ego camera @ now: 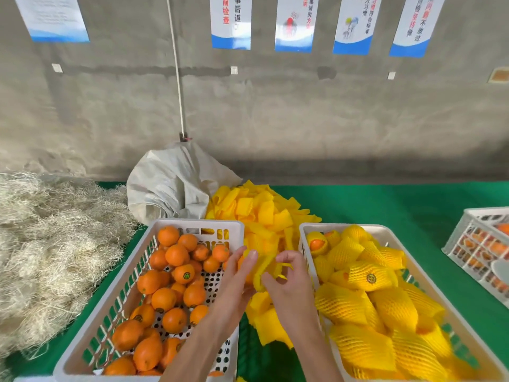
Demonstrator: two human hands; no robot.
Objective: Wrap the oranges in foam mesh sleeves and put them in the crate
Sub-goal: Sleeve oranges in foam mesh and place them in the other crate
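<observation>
Left hand (239,274): your fingers curl round a yellow sleeve (265,267), with what may be an orange tucked behind them; the view there is poor.
Right hand (286,282): your thumb and forefinger pinch the sleeve's open edge, other fingers curled.
Position: both hands meet between the two crates, over the green table (385,205).
Left crate (192,224): holds bare oranges (176,255).
Right crate (305,230): holds wrapped oranges (369,277), piled high.
Sleeve pile (259,208): lies between and behind the crates, beside a white sack (170,183).
Straw (49,238): heaped at far left.
</observation>
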